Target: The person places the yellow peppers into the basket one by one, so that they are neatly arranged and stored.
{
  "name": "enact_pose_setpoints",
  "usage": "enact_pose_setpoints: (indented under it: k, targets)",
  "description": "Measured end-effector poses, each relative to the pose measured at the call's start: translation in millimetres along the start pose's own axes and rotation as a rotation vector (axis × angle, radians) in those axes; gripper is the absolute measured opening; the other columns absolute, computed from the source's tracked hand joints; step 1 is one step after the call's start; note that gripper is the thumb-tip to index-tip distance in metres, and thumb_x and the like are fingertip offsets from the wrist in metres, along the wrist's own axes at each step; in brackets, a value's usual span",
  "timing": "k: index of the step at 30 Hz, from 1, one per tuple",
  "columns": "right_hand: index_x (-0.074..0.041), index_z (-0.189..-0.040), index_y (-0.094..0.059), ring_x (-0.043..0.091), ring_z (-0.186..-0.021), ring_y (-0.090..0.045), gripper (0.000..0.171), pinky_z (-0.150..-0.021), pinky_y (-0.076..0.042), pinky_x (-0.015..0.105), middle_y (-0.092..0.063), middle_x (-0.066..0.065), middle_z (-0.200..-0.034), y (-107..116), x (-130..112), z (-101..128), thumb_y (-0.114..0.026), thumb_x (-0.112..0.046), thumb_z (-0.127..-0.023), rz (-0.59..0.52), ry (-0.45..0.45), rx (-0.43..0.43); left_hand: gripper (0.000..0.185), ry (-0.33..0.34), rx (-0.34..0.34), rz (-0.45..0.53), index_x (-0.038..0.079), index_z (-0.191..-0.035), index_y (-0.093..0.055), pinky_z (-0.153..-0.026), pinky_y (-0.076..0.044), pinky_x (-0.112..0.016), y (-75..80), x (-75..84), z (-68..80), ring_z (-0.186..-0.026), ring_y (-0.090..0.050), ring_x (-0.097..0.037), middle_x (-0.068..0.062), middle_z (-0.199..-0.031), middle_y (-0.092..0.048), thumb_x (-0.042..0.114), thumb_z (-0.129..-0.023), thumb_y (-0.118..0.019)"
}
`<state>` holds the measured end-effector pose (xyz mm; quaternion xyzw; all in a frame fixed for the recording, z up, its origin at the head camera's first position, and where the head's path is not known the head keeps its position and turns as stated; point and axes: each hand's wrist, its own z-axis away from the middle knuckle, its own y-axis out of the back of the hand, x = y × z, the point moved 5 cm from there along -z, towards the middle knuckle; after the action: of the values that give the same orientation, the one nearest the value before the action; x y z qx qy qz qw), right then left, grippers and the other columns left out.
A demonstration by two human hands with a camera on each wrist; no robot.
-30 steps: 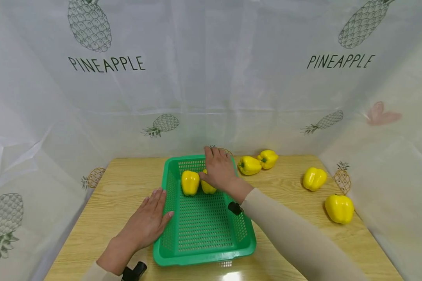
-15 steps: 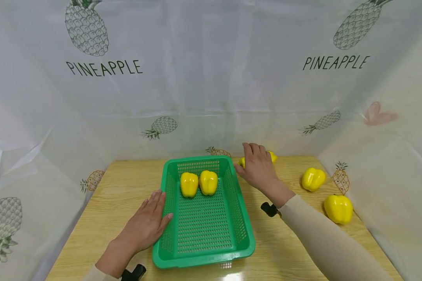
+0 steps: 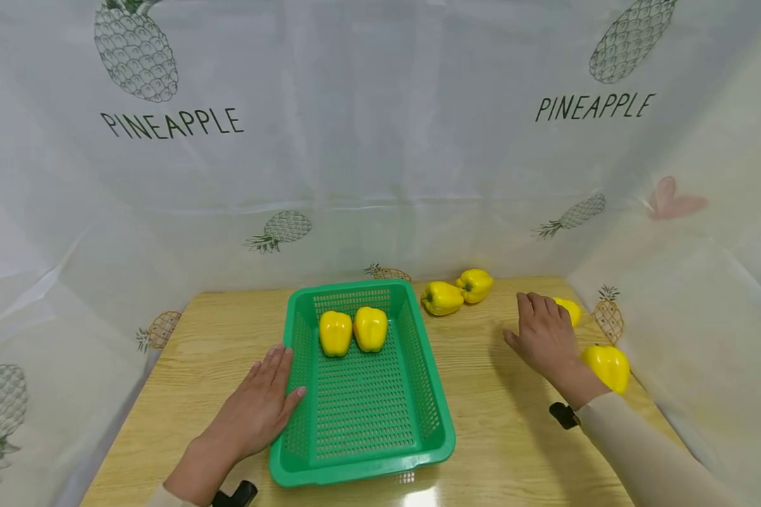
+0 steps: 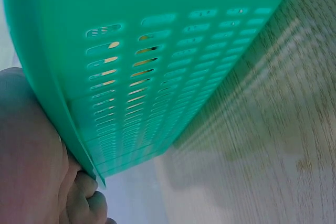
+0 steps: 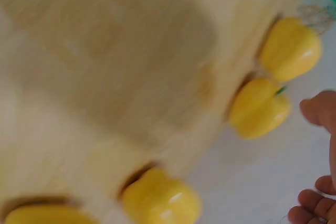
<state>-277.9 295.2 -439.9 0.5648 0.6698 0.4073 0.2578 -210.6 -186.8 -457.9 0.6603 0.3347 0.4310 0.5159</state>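
I am resting my left hand (image 3: pixel 254 412) flat against the green basket (image 3: pixel 434 415), while my right hand (image 3: pixel 545 338), fingers loose and holding nothing, is hovering over a yellow pepper (image 3: pixel 569 308) near the table's right edge; a clumsy grab could be rolling it off

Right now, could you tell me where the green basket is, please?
In the head view the green basket sits at the table's middle, left hand against its left side, holding two yellow peppers.

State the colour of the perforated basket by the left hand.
The basket is green; it shows best in the head view, beside the left hand.
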Motion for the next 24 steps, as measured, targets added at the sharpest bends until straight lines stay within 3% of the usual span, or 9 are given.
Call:
enact_pose_setpoints:
  k: [4,7,11,13,15,17,20,22,24]
  targets:
    - [0.012,-0.142,-0.048,0.052,-0.121,-0.056,0.092,-0.102,-0.047,0.068,-0.059,0.033,-0.13,-3,22,20,-0.094,-0.032,-0.076,0.039,0.077,-0.032,0.072,0.001,-0.002,-0.002,-0.011,-0.162,-0.028,-0.126,-0.029,-0.065,-0.6,-0.7,0.8,-0.158,-0.027,-0.047,-0.031,-0.169,-0.027,0.037,-0.113,-0.05]
    - [0.011,-0.146,-0.045,0.051,-0.127,-0.054,0.094,-0.109,-0.042,0.072,-0.057,0.033,-0.135,-4,37,35,-0.089,-0.04,-0.081,0.043,0.114,-0.08,0.072,-0.001,-0.001,-0.005,-0.011,-0.162,-0.028,-0.125,-0.029,-0.064,-0.8,-0.4,0.5,-0.158,-0.027,-0.047,-0.031,-0.169,-0.027,0.037,-0.113,-0.05]
    - [0.01,-0.148,-0.043,0.051,-0.131,-0.051,0.095,-0.112,-0.036,0.074,-0.055,0.032,-0.14,-6,54,51,-0.039,-0.074,-0.104,0.056,0.164,-0.12,0.073,-0.003,0.009,-0.012,-0.011,-0.162,-0.028,-0.125,-0.03,-0.064,-1.3,-0.1,0.1,-0.157,-0.028,-0.046,-0.031,-0.168,-0.028,0.038,-0.113,-0.05]
    - [0.01,-0.149,-0.043,0.051,-0.132,-0.05,0.107,-0.114,-0.034,0.074,-0.055,0.033,-0.142,-6,62,59,-0.007,-0.079,-0.101,0.075,0.197,-0.135,0.073,-0.001,0.011,-0.015,-0.011,-0.162,-0.027,-0.125,-0.03,-0.064,-1.9,-0.4,0.2,-0.157,-0.029,-0.046,-0.031,-0.169,-0.028,0.038,-0.113,-0.05]
    - [0.01,-0.15,-0.042,0.052,-0.134,-0.049,0.114,-0.116,-0.033,0.073,-0.054,0.033,-0.145,-6,70,67,0.006,-0.079,-0.097,0.092,0.225,-0.158,0.073,0.002,0.008,-0.015,-0.011,-0.162,-0.027,-0.125,-0.03,-0.064,-2.3,-0.7,0.4,-0.158,-0.028,-0.046,-0.031,-0.169,-0.027,0.038,-0.113,-0.05]
    - [0.01,-0.152,-0.04,0.052,-0.136,-0.048,0.114,-0.117,-0.032,0.073,-0.053,0.032,-0.148,-4,78,76,0.001,-0.081,-0.096,0.109,0.249,-0.182,0.074,0.006,0.004,-0.013,-0.011,-0.162,-0.026,-0.126,-0.029,-0.064,-2.7,-1.2,0.5,-0.158,-0.028,-0.046,-0.031,-0.169,-0.026,0.038,-0.113,-0.05]
    - [0.008,-0.158,-0.032,0.051,-0.139,-0.046,0.112,-0.118,-0.03,0.073,-0.05,0.031,-0.152,-1,91,87,-0.046,-0.084,-0.095,0.129,0.261,-0.232,0.074,0.004,0.0,-0.013,-0.011,-0.162,-0.026,-0.126,-0.029,-0.064,-2.7,-1.7,-0.1,-0.158,-0.027,-0.046,-0.031,-0.169,-0.026,0.038,-0.113,-0.05]
    - [0.006,-0.162,-0.027,0.05,-0.14,-0.045,0.125,-0.118,-0.03,0.073,-0.05,0.03,-0.152,0,99,94,-0.077,-0.074,-0.081,0.143,0.264,-0.255,0.074,0.002,0.001,-0.016,-0.011,-0.162,-0.027,-0.126,-0.029,-0.064,-2.1,-2.1,-0.6,-0.158,-0.027,-0.046,-0.031,-0.169,-0.026,0.038,-0.113,-0.05]
    - [0.006,-0.163,-0.024,0.049,-0.139,-0.045,0.136,-0.119,-0.027,0.073,-0.05,0.03,-0.152,-1,106,99,-0.093,-0.058,-0.065,0.153,0.258,-0.27,0.073,0.001,0.004,-0.019,-0.011,-0.162,-0.027,-0.125,-0.029,-0.064,-1.2,-2.6,-1.2,-0.158,-0.028,-0.047,-0.031,-0.169,-0.027,0.038,-0.113,-0.051]
